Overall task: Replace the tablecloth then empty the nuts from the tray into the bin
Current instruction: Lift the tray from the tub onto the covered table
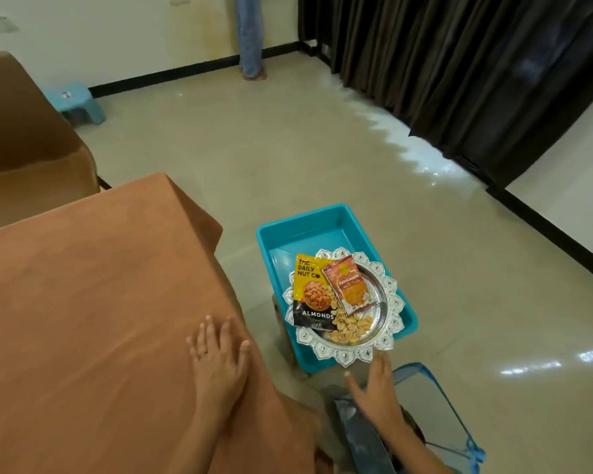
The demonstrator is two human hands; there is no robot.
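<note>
A brown tablecloth (93, 302) covers the table at the left. My left hand (218, 360) lies flat on it near the right edge, fingers spread, holding nothing. An ornate silver tray (387, 302) rests across the near end of a turquoise bin (308, 227) standing on the floor. On the tray lie a yellow-and-black almonds packet (310, 295), a smaller orange packet (351, 285) and loose nuts (350, 326). My right hand (374, 388) hovers open just below the tray's near rim, fingertips close to it but apart.
A blue mesh basket (428, 398) stands on the floor under my right arm. Another brown-covered piece of furniture (24, 142) is at the far left, with a small blue stool (79, 100) behind. A person's legs (250, 39) stand by the far wall. Dark curtains (459, 63) hang at right.
</note>
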